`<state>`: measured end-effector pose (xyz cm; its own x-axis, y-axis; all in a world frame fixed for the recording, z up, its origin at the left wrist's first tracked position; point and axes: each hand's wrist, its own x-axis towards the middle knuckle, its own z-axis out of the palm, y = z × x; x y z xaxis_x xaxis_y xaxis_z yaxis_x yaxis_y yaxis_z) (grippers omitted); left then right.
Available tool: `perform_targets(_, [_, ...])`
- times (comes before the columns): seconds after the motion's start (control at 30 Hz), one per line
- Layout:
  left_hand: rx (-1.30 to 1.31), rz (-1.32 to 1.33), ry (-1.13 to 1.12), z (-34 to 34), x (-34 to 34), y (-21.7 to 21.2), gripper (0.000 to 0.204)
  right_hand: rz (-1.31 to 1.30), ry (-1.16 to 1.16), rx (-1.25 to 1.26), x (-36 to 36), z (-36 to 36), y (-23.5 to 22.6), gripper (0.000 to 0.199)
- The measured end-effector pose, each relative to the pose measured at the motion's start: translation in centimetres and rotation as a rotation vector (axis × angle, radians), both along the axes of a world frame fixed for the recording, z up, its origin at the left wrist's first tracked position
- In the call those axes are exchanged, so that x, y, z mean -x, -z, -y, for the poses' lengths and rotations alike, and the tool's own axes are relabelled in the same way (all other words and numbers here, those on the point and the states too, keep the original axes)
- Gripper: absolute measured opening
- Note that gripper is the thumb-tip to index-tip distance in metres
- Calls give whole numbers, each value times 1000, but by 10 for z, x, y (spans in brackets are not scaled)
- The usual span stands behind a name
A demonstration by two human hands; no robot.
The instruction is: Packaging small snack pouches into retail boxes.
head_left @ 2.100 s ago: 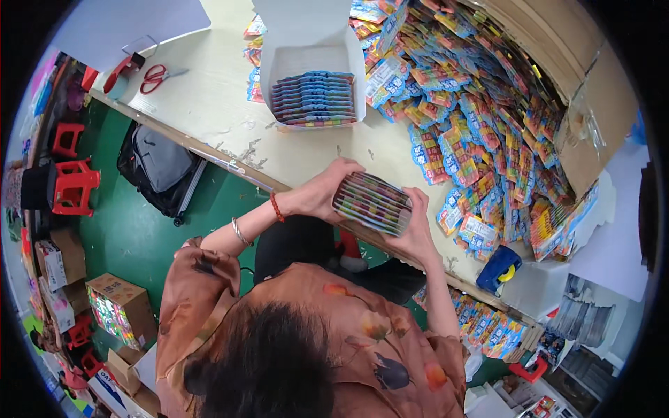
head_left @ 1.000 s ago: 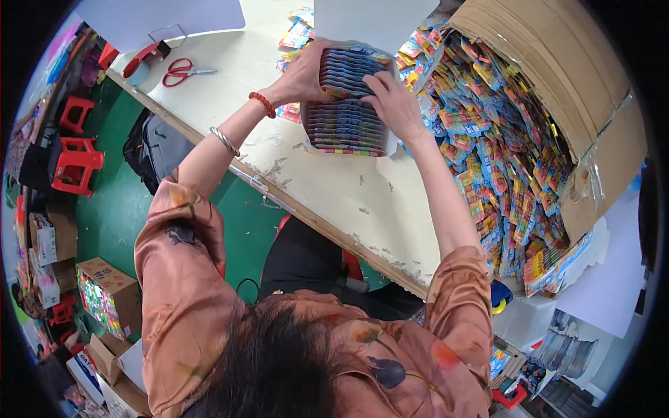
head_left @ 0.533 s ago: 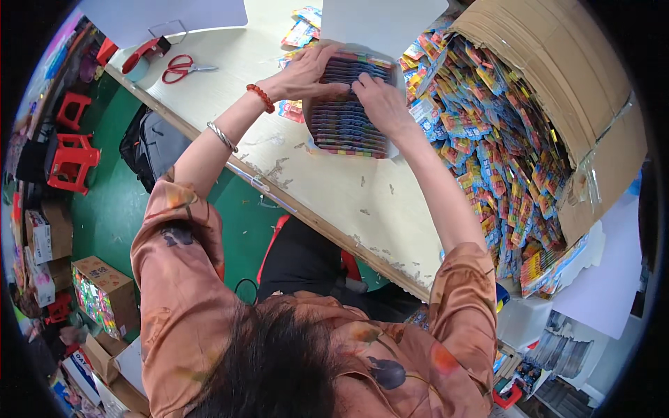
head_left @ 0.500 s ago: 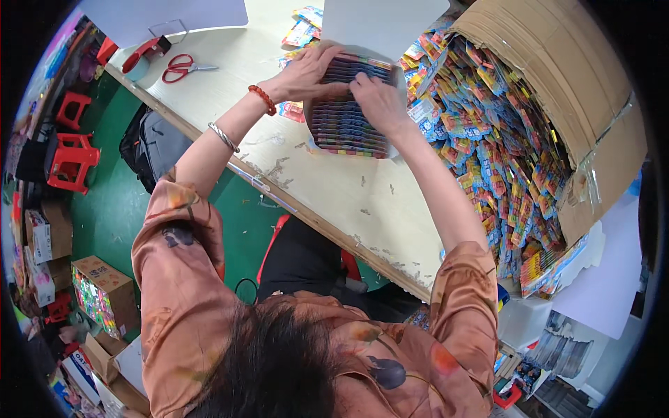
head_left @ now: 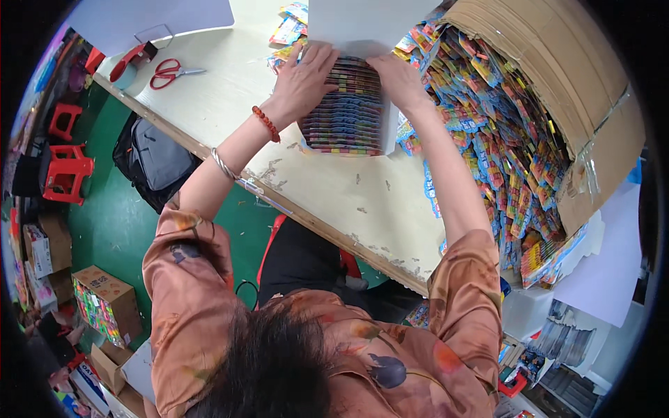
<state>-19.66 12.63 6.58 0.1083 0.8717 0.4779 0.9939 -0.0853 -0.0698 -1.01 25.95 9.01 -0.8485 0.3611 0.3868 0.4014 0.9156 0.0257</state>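
The left hand [head_left: 304, 82], in the upper middle of the frame, lies over the left side of an open white box [head_left: 387, 131], its fingers spread apart and the tips near the far edge. The right hand [head_left: 403, 82] is at the box's far right corner, fingers bent over the edge; whether they pinch anything cannot be told. Between the hands, colourful flat packets [head_left: 346, 117] stand in a tight row inside the box, and its white lid [head_left: 362, 26] rises behind them. A red bead bracelet [head_left: 265, 124] and a silver bangle [head_left: 223, 164] circle the left arm. The box rests on a pale worktop [head_left: 327, 182]. Right of it, a heap of similar packets [head_left: 488, 143] spills from a cardboard carton [head_left: 550, 52]. Red-handled scissors [head_left: 180, 72] lie at upper left. Below them, a grey and black backpack [head_left: 162, 155] stands on the green floor [head_left: 111, 230], with red stools [head_left: 68, 174] at the far left.
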Motion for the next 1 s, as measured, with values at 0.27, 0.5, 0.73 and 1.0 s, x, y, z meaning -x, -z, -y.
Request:
perform_targets(0.27, [-166,429,-141,19,-1,11,53,79,99,-215,31,-2,12,12])
perform_targets(0.5, [566,1152,-212,69,-17,-12,32,-300,415,403,-43,48,33,23])
perform_targets(0.73, [652,899,112,127,-37,-69,27,-351,585,808,-125,171,-52,35])
perform_targets(1.0, [725,611,5,144,-96,-37,37,-134,872,389,-158,252,-20,42])
